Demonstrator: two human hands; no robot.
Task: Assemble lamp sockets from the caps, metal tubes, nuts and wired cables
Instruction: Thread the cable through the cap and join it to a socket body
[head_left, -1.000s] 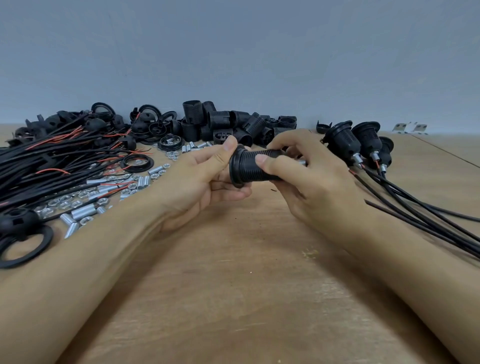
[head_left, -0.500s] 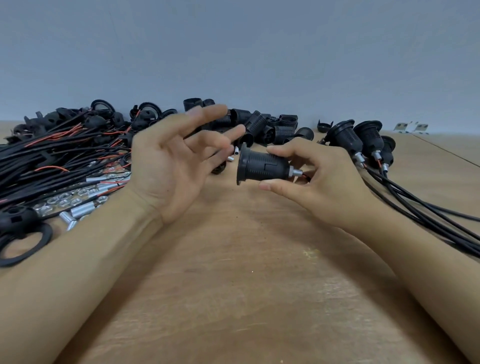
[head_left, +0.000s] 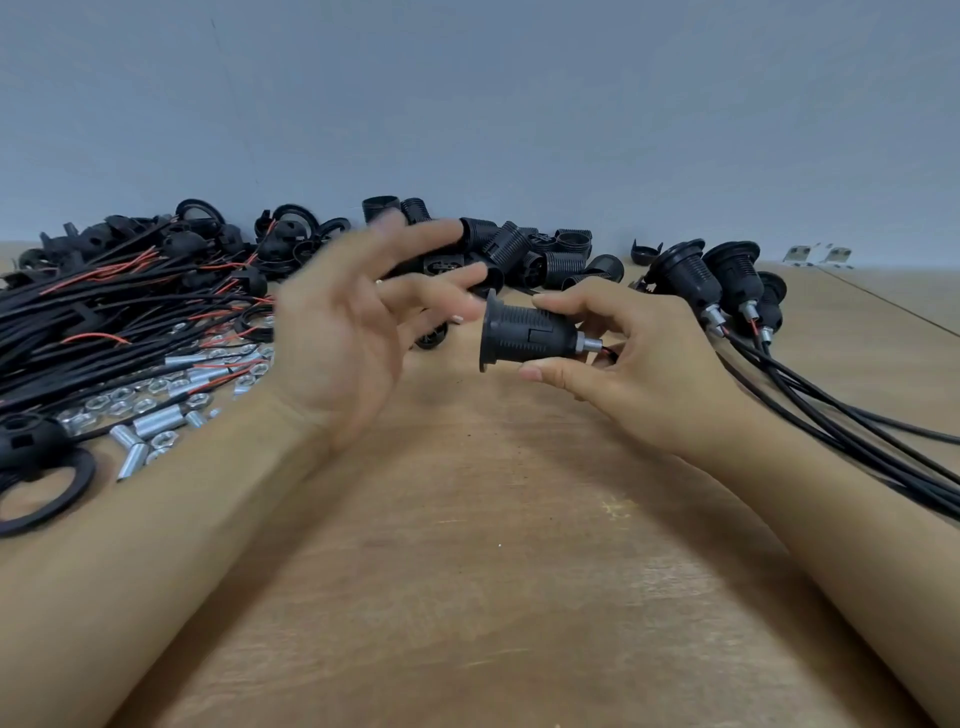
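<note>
R hand (head_left: 644, 364) pinches a black lamp socket (head_left: 527, 339) lying sideways above the wooden worktop (head_left: 493, 571), flange end toward the L hand (head_left: 353, 332), metal tube w/ red wire at the palm end. L hand is blurred, fingers spread, just L of the socket, not touching it. Behind the socket: pile of loose black caps (head_left: 540, 254). R of it: finished sockets (head_left: 722, 280) w/ cables. Far L of it: wired cables (head_left: 104, 312), nuts and metal tubes (head_left: 156, 415).
</note>
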